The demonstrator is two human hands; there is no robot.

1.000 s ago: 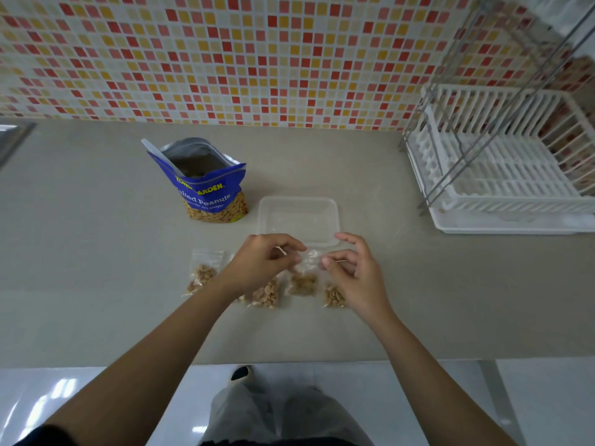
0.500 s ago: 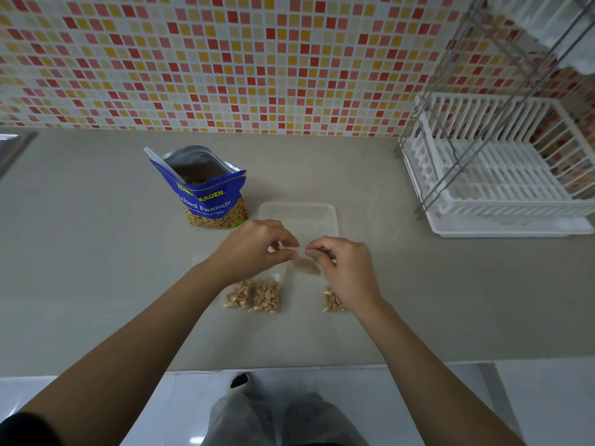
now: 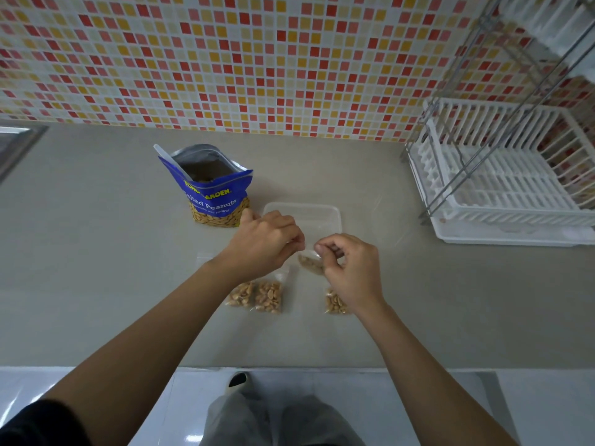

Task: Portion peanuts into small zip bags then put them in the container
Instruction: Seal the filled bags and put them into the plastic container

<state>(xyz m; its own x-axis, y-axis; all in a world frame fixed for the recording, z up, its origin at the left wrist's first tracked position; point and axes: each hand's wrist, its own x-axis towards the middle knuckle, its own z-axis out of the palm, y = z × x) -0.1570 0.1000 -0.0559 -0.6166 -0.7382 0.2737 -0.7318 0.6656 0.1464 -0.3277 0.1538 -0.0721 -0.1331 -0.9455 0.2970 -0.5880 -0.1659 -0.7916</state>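
Left hand (image 3: 264, 244): curled grip pinches zip bag (image 3: 309, 264).
Right hand (image 3: 351, 272): pinches same bag.
Around: container (image 3: 317, 213) at 12 o'clock; filled bags (image 3: 269, 296) at 6.

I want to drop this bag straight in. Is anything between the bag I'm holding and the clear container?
Nothing visible. The zip bag, pinched between the left hand and right hand, hangs just in front of the container. The peanut pouch stands to its left; the other filled bags lie nearer you.
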